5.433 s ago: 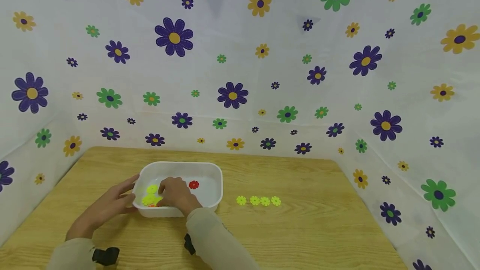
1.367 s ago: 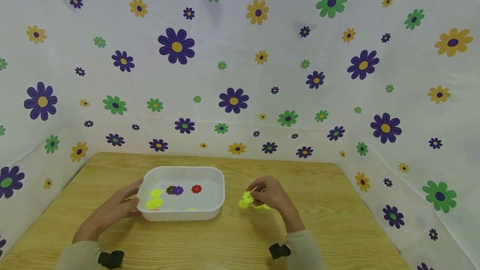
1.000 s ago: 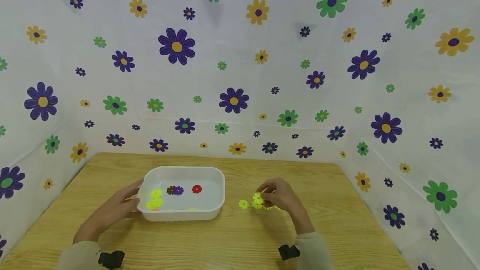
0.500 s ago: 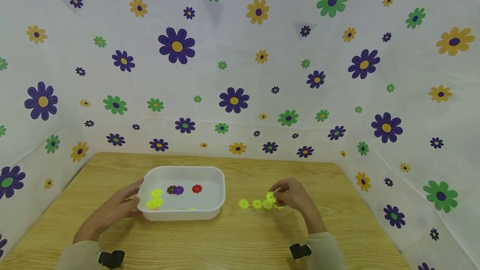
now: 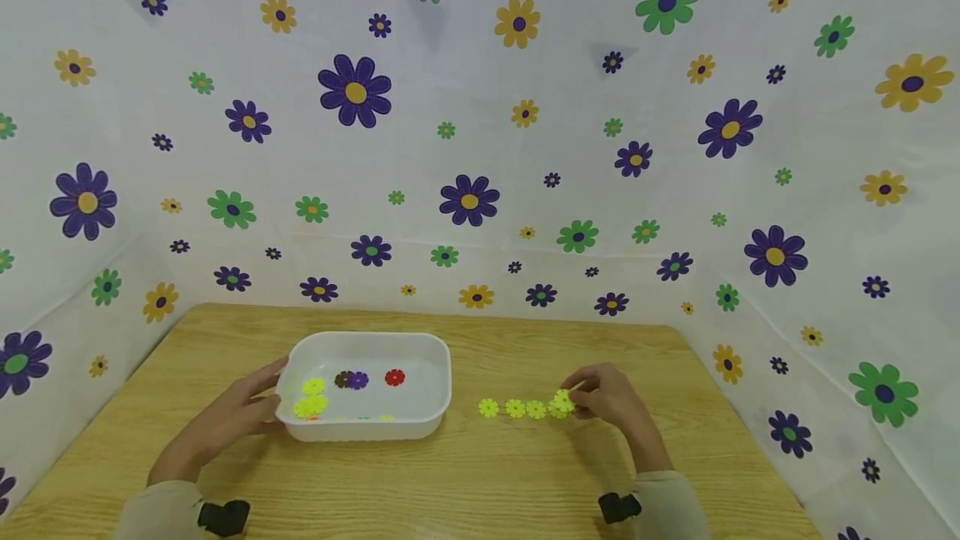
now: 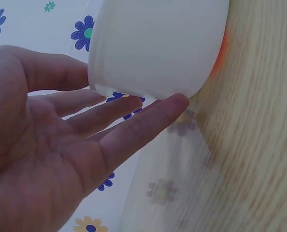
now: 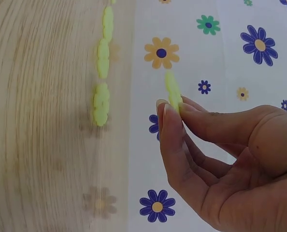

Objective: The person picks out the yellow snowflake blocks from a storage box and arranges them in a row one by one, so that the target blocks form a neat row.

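Note:
My right hand [image 5: 609, 397] pinches a yellow flower-shaped plastic disc [image 7: 172, 89] edgewise between thumb and fingertips. In the head view it is just above the right end of a row of similar yellow discs [image 5: 515, 408] on the table; the right wrist view shows a gap between the held disc and the nearest disc [image 7: 101, 104]. My left hand [image 5: 221, 419] rests against the left end of a white plastic tub [image 5: 363, 430]. In the left wrist view its fingers [image 6: 134, 130] are fairly straight, with tips touching the tub's wall [image 6: 158, 48].
Inside the tub lie yellow discs [image 5: 311, 405], a red disc [image 5: 394, 377], a purple disc [image 5: 359, 380] and a brown one [image 5: 342, 379]. The near wall partly hides more. A flower-printed white cloth [image 5: 420, 148] encloses the wooden table [image 5: 465, 490] at back and sides.
Earlier my right hand was in the tub. Since then it has carried a yellow disc out and moved rightward along the row to its right end. My left hand has stayed at the tub.

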`<state>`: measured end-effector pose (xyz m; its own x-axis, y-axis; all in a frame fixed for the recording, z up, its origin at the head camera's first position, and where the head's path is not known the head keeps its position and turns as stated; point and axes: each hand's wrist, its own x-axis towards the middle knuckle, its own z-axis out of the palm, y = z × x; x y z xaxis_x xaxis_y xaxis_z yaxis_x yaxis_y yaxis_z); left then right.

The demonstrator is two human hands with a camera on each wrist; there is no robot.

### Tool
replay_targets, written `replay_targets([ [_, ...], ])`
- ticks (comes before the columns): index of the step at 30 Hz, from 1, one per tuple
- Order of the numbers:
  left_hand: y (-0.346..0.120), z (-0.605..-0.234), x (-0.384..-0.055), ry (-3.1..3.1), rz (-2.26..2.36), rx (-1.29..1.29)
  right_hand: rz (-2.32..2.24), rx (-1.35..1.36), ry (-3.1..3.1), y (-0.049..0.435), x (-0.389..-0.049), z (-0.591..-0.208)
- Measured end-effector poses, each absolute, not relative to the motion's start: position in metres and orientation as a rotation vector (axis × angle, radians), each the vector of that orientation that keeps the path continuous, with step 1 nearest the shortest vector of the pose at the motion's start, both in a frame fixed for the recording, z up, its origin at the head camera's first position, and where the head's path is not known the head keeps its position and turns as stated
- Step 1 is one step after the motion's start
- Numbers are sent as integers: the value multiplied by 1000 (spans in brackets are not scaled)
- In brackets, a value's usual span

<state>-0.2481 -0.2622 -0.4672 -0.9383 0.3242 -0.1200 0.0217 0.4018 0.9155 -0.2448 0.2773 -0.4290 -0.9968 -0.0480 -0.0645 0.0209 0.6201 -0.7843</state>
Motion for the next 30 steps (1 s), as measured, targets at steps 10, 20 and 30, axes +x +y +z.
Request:
replay_targets([
  [10,-265,-467,-246,2392,1560,323,-1330,33,2765,288,-248,-434],
  [20,-269,-470,-248,2382,1553,309,-1316,71,2793,296,-248,-438],
  [30,-268,-471,-248,2372,1559,302,-1292,142,2797,305,-248,-443],
])
